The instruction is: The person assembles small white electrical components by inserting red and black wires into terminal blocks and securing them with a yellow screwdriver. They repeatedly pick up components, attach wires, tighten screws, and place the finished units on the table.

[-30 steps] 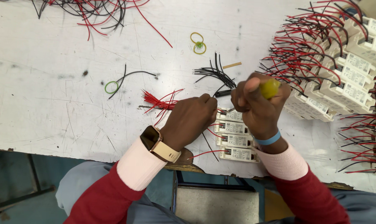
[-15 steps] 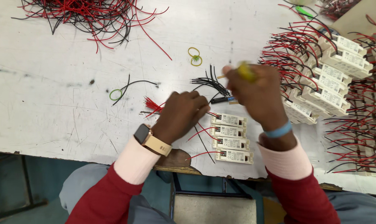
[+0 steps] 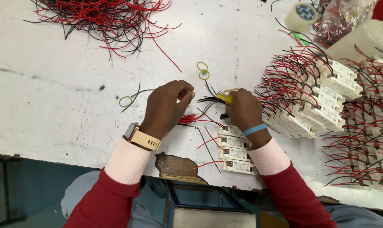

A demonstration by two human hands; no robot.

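My left hand (image 3: 166,107), with a watch on the wrist, rests on the white table (image 3: 65,97) with fingers curled over a small bundle of red wires (image 3: 190,119). My right hand (image 3: 243,112), with a blue wristband, grips a yellow-handled tool (image 3: 225,97) pointed at a bunch of short black wires (image 3: 206,99). Just below the right hand lie several small white rectangular modules (image 3: 236,148) in a column, with red wires sticking out to the left.
A big tangle of red and black wires (image 3: 107,19) lies at the back left. Rows of wired white modules (image 3: 322,101) fill the right side. Yellow rubber bands (image 3: 203,70), a green band (image 3: 125,101), a tape roll (image 3: 300,17) and a plastic bag (image 3: 343,17) are nearby.
My right hand has dropped from a raised position down to the table with the yellow tool. My left hand has shifted up over the red wire bundle. The view has tilted farther back.
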